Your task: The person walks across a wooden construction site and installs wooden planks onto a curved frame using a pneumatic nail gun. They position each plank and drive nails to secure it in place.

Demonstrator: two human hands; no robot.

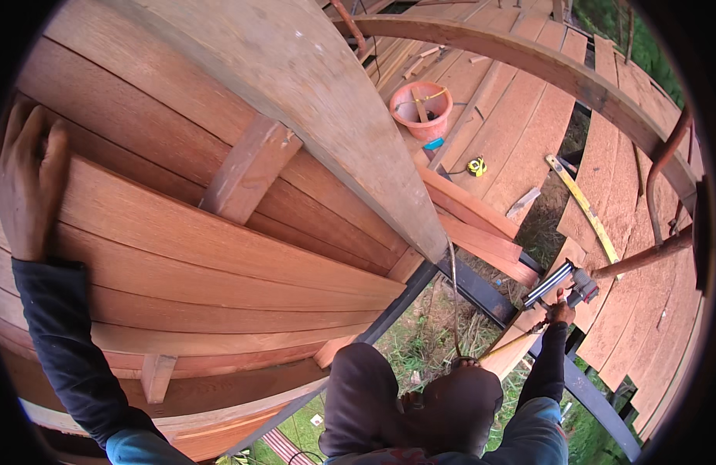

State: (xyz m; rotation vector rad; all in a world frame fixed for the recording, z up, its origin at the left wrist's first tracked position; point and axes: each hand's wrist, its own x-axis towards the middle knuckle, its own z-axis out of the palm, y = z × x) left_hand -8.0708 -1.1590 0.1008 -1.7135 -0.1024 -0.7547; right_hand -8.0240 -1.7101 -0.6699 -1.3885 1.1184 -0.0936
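Observation:
At the far left, my left hand (34,182) lies over the upper edge of a curved reddish wooden plank (218,225), its bent fingers hooked over that edge. Out at the lower right, my right hand (561,312) is wrapped around the handle of a nail gun (581,287) with a long striped magazine. The nail gun is over a pale board beside a dark metal beam (478,291). A yellowish hose (517,341) runs from the tool's handle toward my knee. The left fingertips are partly in shadow.
Past the wide grey board (296,70) stand a pink bucket (421,112), a yellow tape measure (476,166) and a yellow spirit level (583,208) on plank decking. A wooden block (249,167) sits between the planks. Gaps beside the beams show grass below. Rusty bars rise at right.

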